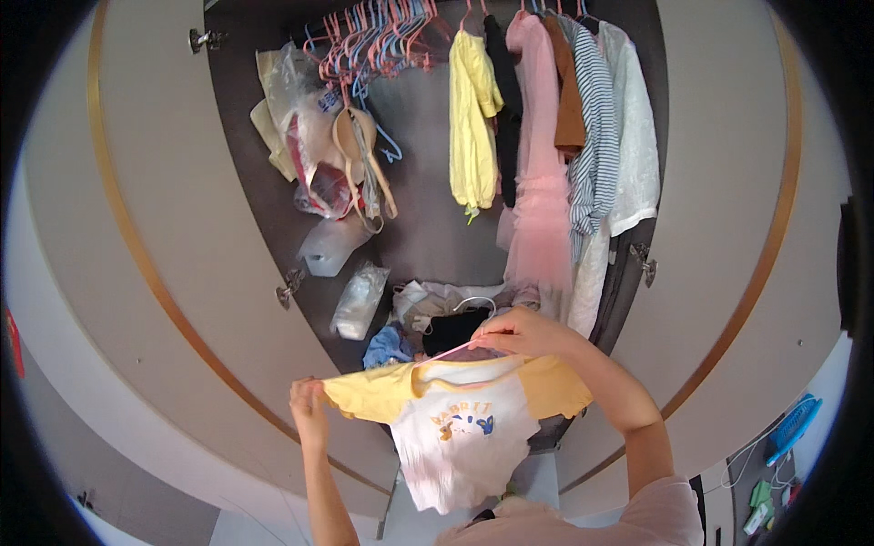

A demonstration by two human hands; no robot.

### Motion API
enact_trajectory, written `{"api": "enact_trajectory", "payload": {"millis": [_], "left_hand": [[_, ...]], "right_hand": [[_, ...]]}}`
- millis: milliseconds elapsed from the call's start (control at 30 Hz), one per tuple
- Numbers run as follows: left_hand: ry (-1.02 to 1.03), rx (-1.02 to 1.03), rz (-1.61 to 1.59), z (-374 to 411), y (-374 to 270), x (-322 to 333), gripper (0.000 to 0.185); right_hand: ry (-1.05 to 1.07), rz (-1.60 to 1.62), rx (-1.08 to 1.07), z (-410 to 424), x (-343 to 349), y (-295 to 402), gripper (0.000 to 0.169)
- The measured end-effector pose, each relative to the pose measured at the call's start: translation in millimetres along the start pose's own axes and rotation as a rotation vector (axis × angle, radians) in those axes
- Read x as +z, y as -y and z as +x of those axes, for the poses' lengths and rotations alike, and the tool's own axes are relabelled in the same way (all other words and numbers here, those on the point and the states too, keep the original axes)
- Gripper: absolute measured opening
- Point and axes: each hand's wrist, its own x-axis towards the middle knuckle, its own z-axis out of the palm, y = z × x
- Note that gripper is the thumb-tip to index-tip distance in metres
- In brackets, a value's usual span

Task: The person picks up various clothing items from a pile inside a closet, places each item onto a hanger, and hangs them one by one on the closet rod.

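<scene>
A child's white shirt with yellow sleeves and a rabbit print [464,443] hangs spread out before me, in front of the open wardrobe. My right hand [522,332] grips a pink clothes hanger [447,353] just below its metal hook, above the shirt's neckline. Part of the hanger lies inside the shirt and is hidden. With my left hand [308,403] I pinch the end of the yellow sleeve at the left, holding it out sideways.
Pink and blue hangers [375,41] crowd the rail at upper left, beside plastic bags [314,136] and a beige bra [355,136]. A yellow garment [472,123], a pink tulle dress [539,170] and other clothes hang at right. Folded clothes [444,307] lie below, between open doors [164,136].
</scene>
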Motion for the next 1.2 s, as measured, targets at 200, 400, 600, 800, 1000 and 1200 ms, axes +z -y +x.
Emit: {"api": "enact_trajectory", "payload": {"millis": [200, 400, 600, 800, 1000, 1200], "left_hand": [[0.266, 0.509, 0.154, 6, -135, 55, 0.021], [0.157, 0.303, -0.124, 54, -142, 80, 0.011], [0.35, 0.458, -0.427, 159, -194, 133, 0.017], [-0.054, 0.742, -0.367, 341, -345, 189, 0.052], [0.286, 0.467, 0.133, 458, -440, 238, 0.028], [0.218, 0.831, 0.055, 431, -512, 338, 0.026]], "right_hand": [[-0.116, -0.007, -0.14, -6, 8, 12, 0.022], [-0.643, -0.613, -0.32, -84, -33, 25, 0.023], [-1.018, -0.268, 0.082, -135, -56, 45, 0.016], [-1.356, -0.496, 0.013, -120, -86, 72, 0.013], [-1.436, -0.589, -0.005, -98, -106, 94, 0.013], [-1.439, -0.605, 0.032, -83, -133, 78, 0.014]]}}
